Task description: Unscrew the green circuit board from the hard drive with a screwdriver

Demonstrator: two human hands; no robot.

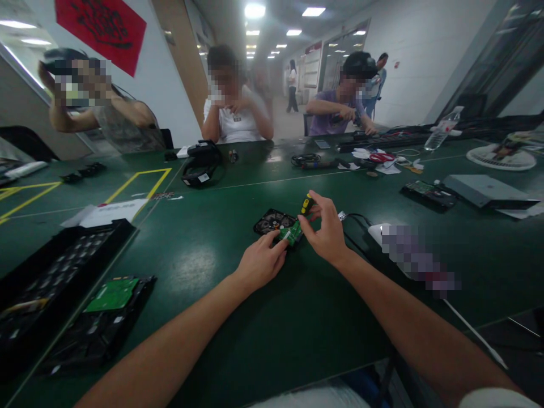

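A hard drive (268,220) with a green circuit board (290,233) lies on the table in front of me. My left hand (264,259) grips its near side, with thumb and fingertips at the edge of the board. My right hand (326,228) is closed around a yellow and black screwdriver (306,204), held upright above the board's right end. The screwdriver's tip is too small to make out, so I cannot tell whether it touches a screw.
At left are a black tray (51,277) and another hard drive (102,323). A power strip (399,249) with cables lies at right, near a grey metal case (488,190) and a third drive (429,194). A bottle (444,129) stands farther back; several people are across the table.
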